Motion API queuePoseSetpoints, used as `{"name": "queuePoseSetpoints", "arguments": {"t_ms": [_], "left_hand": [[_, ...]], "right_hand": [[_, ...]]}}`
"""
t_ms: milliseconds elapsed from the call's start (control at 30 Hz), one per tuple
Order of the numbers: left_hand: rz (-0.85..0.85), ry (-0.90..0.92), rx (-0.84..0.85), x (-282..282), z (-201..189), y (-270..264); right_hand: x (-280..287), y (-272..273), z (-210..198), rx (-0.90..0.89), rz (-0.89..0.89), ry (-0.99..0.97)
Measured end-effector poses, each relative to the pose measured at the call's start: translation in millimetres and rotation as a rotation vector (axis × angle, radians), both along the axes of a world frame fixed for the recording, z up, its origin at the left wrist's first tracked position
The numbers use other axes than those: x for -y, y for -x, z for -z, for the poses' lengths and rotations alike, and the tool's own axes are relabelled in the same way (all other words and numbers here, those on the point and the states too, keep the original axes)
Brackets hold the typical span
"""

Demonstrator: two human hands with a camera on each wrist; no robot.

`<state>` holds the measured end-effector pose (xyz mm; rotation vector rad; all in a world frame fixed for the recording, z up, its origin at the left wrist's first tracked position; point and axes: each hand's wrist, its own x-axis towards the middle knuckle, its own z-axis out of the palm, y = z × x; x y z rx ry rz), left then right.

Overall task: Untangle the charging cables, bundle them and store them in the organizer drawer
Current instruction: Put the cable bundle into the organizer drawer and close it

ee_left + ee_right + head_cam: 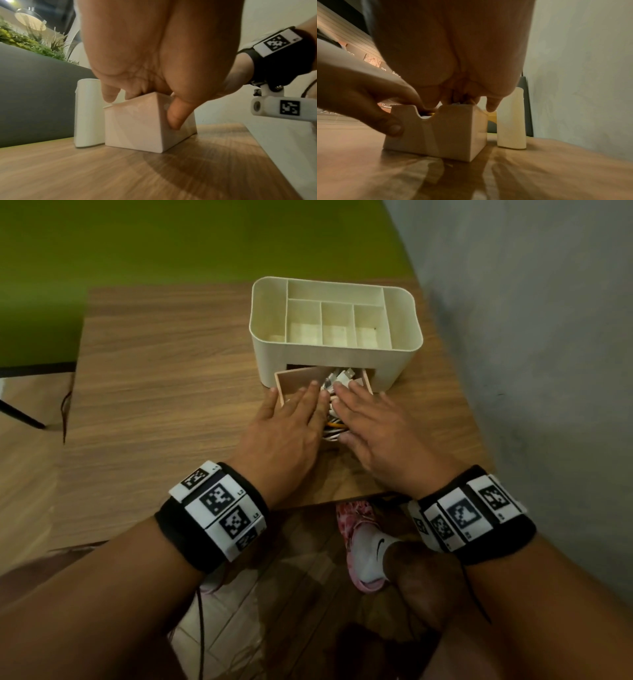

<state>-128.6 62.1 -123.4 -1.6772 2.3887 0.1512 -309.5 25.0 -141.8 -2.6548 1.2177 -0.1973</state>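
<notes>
A cream organizer [335, 354] stands at the table's far right, its drawer [291, 376] pulled out toward me. White charging cables [337, 380], with an orange strand among them, fill the drawer. Both hands lie flat over it with straight fingers on the cables. My left hand [294, 405] covers the left half, and its thumb [175, 117] rests against the drawer's outer wall [135, 128]. My right hand [359, 409] covers the right half, fingertips at the drawer's rim [453, 121]. Through the notch in the drawer's front, a bit of cable [428, 115] shows.
The organizer's top compartments [337, 320] hold nothing. A grey wall [531, 337] runs close along the table's right side. The wooden table [164, 378] stretches bare to the left. A foot in a pink slipper [363, 542] is on the floor below the near edge.
</notes>
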Motion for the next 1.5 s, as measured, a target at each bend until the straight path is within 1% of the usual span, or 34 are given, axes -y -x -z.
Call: {"name": "queuePoseSetpoints", "arguments": {"t_ms": [167,267,333,433,467,533,567,600,633,667,733,833,933,1000,1100,1167,1233,1300,1367,1433,1500], "left_hand": [[0.006,-0.007,-0.017,-0.7,-1.7,-6.2],[0.020,0.054,-0.020,-13.0,-1.8,-4.2],[0.008,0.057,-0.014,-20.7,-2.7,-2.1],[-0.018,0.012,-0.008,-18.9,-6.0,1.7],[-0.021,-0.003,0.006,-16.3,-6.4,2.8],[-0.013,0.003,0.018,-9.6,-6.2,4.1],[-0.007,0.008,0.021,-7.4,-5.9,4.1],[0.001,0.011,0.022,-5.2,-6.0,4.0],[0.008,0.012,0.025,-3.2,-6.5,3.7],[0.014,0.010,0.030,-1.4,-7.3,3.0],[0.021,0.008,0.027,0.5,-9.1,1.4],[0.011,0.004,0.003,-0.2,-9.6,1.9],[-0.001,0.014,0.016,0.2,-6.9,3.9],[-0.013,0.009,0.027,0.9,-5.6,6.9],[-0.029,0.004,0.032,1.2,-6.6,10.4],[-0.039,0.007,0.017,0.6,-7.8,11.6],[-0.043,0.003,0.010,0.0,-8.2,12.5],[-0.041,0.003,0.013,0.0,-9.1,12.3],[-0.053,0.010,-0.014,-0.6,-10.4,12.0],[-0.091,0.012,-0.077,-3.0,-12.3,12.7],[-0.098,0.024,-0.098,-3.5,-12.7,16.1]], "right_hand": [[-5.8,-5.9,1.2,-0.093,0.072,-0.028],[-6.9,-9.4,2.9,-0.090,0.120,0.026],[-6.6,-10.7,3.9,-0.081,0.121,0.059],[-5.0,-10.0,1.4,-0.071,0.105,0.002],[-2.2,-8.4,1.2,-0.028,0.106,-0.053],[6.0,-2.1,-1.3,0.138,0.106,-0.171],[8.9,1.8,-2.4,0.231,0.084,-0.148],[10.3,5.7,-3.2,0.294,0.062,-0.063],[10.1,8.2,-4.2,0.316,0.048,0.043],[9.0,8.7,-5.9,0.299,0.047,0.128],[5.8,5.3,-8.2,0.240,0.074,0.209],[3.8,-0.4,-6.1,0.234,0.140,0.181],[4.4,-4.3,-4.2,0.174,0.149,0.150],[3.6,-5.9,-9.9,0.144,0.154,0.152],[0.2,-10.4,-19.6,0.235,0.137,0.241],[1.9,-15.7,-14.7,0.282,0.079,0.271],[6.6,-18.2,-0.3,0.247,0.026,0.223],[10.2,-17.7,11.0,0.195,0.032,0.143],[12.5,-17.0,13.0,0.162,0.053,0.084],[15.1,-17.1,10.0,0.153,0.054,0.076],[17.1,-16.8,7.2,0.124,0.064,0.047]]}}
